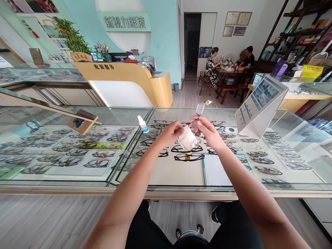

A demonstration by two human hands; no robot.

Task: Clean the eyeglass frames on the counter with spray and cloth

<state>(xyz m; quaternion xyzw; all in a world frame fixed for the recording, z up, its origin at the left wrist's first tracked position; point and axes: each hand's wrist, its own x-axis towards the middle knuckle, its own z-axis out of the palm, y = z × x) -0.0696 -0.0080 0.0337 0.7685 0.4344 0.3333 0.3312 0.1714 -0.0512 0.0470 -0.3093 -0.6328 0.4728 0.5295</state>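
Above the glass display counter (181, 174), my left hand (171, 134) pinches a white cloth (187, 139) that hangs down from the fingers. Close to its right, my right hand (206, 128) holds a pair of eyeglasses (200, 108) with the fingers closed around the frame. One lens stands upright above the fingers, and a small white and yellow tag is on the glasses. The cloth lies near the lower lens, which is partly hidden; whether they touch I cannot tell. A small white spray bottle (143, 124) with a blue label stands on the counter to the left.
Rows of eyeglass frames (189, 157) lie under the glass. A white display stand (260, 105) stands on the right, and a wooden mirror stand (83, 121) on the left. A white teal-edged sheet (218, 171) is near the front. Two people sit at a far table (228, 71).
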